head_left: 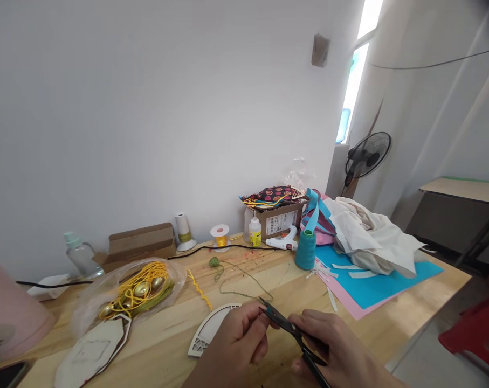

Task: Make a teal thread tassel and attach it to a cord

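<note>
My right hand (329, 339) is wrapped round the handles of black scissors (287, 325). Their blades point up and left, with the tips by the fingers of my left hand (244, 334). Those left fingers are pinched together; what they hold is too small and hidden to make out. Just behind the blades a thin green cord (246, 295) curves over the table, tied to a small green bundle (214, 262). Partly covered by my left hand lies a white fan-shaped frame (201, 334) with cut-out corners, and a yellow knotted cord (199, 291) runs from its upper edge.
At left are a plastic bag (82, 302) with yellow cords and gold bells, pale panels (86, 353) and a pink container (12, 318). Along the back stand a glue bottle (255, 231), a glue gun (284, 240) and a teal thread cone (305, 253). Blue sheets (373, 293) and white cloth (373, 231) lie right.
</note>
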A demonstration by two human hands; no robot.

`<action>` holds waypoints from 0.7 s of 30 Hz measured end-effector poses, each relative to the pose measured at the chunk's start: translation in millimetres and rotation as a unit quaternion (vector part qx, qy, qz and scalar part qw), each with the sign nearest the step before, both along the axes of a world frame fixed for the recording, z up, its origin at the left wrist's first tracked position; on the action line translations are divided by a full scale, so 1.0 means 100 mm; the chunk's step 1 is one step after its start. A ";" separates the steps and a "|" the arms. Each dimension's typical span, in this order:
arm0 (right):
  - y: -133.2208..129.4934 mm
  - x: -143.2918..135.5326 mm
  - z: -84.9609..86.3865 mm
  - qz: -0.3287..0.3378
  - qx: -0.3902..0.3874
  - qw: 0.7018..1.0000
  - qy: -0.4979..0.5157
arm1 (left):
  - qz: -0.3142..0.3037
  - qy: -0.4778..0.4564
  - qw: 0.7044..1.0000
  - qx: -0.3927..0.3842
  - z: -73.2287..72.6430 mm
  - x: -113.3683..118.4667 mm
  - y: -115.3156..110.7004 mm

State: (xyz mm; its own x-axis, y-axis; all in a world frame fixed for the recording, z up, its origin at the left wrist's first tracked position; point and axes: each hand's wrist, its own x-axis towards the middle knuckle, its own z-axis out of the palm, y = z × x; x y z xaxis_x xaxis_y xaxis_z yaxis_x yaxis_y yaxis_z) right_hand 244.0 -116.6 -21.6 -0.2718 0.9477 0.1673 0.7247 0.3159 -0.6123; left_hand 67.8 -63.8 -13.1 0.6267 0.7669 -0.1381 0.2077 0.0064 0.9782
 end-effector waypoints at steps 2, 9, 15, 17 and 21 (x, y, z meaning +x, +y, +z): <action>0.01 0.00 0.00 0.012 0.006 1.000 0.010 | -0.002 -0.004 1.000 -0.006 0.02 0.00 0.01; 0.02 0.02 -0.15 0.017 -0.007 0.998 0.061 | 0.004 -0.023 1.000 -0.013 -0.02 0.01 0.03; 0.01 0.07 -0.24 -0.029 -0.064 0.983 0.170 | 0.021 -0.030 0.999 -0.014 -0.07 0.01 0.04; -0.02 0.06 -0.23 -0.025 -0.090 0.972 0.214 | 0.028 -0.028 0.999 -0.005 -0.06 0.00 0.03; -0.07 0.04 -0.22 0.006 -0.085 0.969 0.230 | 0.040 -0.021 0.999 0.020 -0.07 0.01 0.02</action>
State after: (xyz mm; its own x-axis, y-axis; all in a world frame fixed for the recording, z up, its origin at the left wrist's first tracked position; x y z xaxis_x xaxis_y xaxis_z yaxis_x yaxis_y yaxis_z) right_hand 247.7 -123.6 -43.6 -0.2170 0.9694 0.1152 0.3594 0.1891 -0.9138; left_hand 68.9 -61.8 -19.9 0.5676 0.8194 -0.0806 0.1666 -0.0184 0.9859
